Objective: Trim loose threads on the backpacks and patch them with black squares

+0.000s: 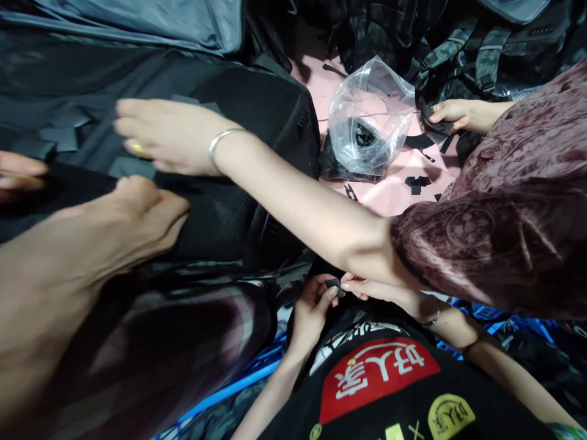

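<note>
Close to my body, my left hand (315, 300) pinches a small dark grey square piece (334, 286), apparently fabric, between thumb and fingers. The fingertips of my right hand (364, 287) meet at that piece's right edge, pinched together. Both hands are just in front of my black apron (380, 366) with its red printed patch. A co-worker's forearm (298, 195) passes over the space just beyond my hands, partly shading them. The exact grip of my right fingers is hard to make out.
Black bags (220, 201) lie at left with loose dark squares (66, 137), where co-workers' hands reach. A co-worker's hand (452, 116) holds a stack of dark pieces. A clear plastic bag (371, 116) and small snips (351, 192) lie on the pink surface (380, 197). Blue crates (238, 385) flank me.
</note>
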The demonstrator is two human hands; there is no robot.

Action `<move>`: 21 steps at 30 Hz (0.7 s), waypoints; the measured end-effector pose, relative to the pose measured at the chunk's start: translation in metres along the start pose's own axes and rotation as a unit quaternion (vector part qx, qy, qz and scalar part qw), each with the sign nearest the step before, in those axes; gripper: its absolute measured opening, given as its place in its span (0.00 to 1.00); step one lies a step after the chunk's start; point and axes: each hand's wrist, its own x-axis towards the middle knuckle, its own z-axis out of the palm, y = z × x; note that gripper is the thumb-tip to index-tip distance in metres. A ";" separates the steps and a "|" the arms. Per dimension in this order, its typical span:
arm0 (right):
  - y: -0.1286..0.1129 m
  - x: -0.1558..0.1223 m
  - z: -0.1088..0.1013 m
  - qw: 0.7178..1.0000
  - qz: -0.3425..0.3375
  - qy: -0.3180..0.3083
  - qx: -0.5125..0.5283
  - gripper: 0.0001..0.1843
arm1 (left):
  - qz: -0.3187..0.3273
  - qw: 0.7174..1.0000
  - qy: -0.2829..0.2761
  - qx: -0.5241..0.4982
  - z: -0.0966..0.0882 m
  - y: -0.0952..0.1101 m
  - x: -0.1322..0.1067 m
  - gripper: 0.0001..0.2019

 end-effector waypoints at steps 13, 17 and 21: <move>0.013 0.014 0.010 0.997 0.001 -0.004 -0.075 0.04 | 0.022 0.989 -0.019 0.142 -0.006 -0.009 0.000 0.12; 0.014 0.015 0.011 0.993 -0.012 0.054 -0.102 0.03 | 0.104 0.969 0.094 0.203 -0.004 -0.010 0.002 0.21; 0.012 0.017 0.017 0.981 -0.064 0.098 -0.156 0.05 | 0.100 0.964 0.104 0.222 -0.003 -0.009 0.003 0.11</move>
